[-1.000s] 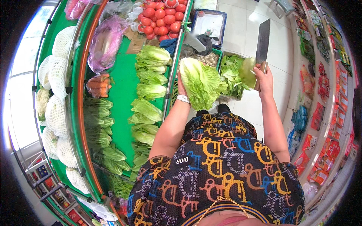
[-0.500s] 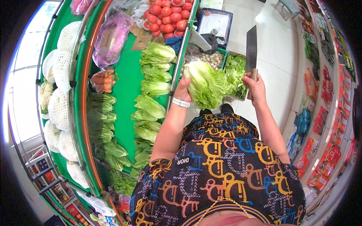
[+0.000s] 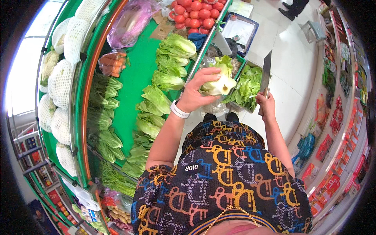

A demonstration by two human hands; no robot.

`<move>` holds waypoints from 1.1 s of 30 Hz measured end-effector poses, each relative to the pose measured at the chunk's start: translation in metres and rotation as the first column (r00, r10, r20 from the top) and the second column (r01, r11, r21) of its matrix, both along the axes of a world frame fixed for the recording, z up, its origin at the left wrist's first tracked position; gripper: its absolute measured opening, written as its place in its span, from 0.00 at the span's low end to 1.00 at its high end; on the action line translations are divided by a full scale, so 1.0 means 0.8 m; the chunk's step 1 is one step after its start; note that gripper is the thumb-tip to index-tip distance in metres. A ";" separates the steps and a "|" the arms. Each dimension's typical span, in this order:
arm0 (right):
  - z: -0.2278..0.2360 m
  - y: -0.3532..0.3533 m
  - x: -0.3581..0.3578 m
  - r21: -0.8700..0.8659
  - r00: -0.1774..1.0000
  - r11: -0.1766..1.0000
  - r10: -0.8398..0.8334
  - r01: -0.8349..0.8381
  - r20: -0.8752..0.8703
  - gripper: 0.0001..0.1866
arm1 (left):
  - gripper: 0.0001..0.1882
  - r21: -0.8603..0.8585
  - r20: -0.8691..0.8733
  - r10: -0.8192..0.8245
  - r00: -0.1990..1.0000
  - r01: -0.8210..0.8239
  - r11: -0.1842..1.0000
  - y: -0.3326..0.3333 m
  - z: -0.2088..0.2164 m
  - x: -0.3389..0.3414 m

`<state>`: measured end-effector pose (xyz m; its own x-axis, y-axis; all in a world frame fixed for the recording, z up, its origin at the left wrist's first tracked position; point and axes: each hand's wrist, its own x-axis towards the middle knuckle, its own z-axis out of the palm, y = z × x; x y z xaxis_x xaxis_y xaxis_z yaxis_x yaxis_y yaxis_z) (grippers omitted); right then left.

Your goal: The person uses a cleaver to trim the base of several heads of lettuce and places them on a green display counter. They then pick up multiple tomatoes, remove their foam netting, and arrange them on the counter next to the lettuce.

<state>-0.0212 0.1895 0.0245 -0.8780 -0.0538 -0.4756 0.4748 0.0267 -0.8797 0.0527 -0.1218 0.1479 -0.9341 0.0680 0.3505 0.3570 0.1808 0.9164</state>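
Head view: I see left hand (image 3: 199,92) clasping lettuce (image 3: 220,83), base (image 3: 228,87) right of grip; right hand (image 3: 267,106) closed round knife (image 3: 265,80), blade (image 3: 267,66) beyond grip, presumably for safety

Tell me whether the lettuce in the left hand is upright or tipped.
Tipped: the lettuce, held in the left hand, shows its pale stem end to the camera above, leaves pointing away.
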 end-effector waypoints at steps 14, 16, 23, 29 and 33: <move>-0.202 0.102 0.012 0.047 0.932 0.996 0.055 -0.077 0.358 0.08 | 0.34 -0.859 -0.102 0.499 0.860 -0.330 0.392 -0.075 -0.076 0.175; -0.209 0.106 0.018 0.157 0.882 0.985 -0.015 -0.067 0.471 0.07 | 0.34 -0.924 -0.098 0.526 0.845 -0.274 0.268 -0.109 -0.096 0.219; -0.223 0.127 0.027 0.092 0.817 0.996 -0.053 0.000 0.573 0.08 | 0.31 -0.991 0.046 0.582 0.812 -0.037 0.129 -0.191 -0.167 0.317; -0.190 0.114 0.029 0.022 0.828 0.997 -0.073 0.073 0.556 0.08 | 0.29 -0.945 0.311 0.506 0.805 0.203 0.257 -0.193 -0.177 0.313; -0.196 0.128 0.031 0.025 0.832 0.996 -0.089 0.090 0.548 0.08 | 0.23 -0.944 0.259 0.492 0.831 0.109 0.313 -0.166 -0.165 0.269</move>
<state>0.0035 0.2916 -0.1319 -0.4743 0.0112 -0.8803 0.8794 -0.0410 -0.4743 0.2677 -0.2548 0.0156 -0.9602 -0.1531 -0.2335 -0.1827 0.9769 0.1109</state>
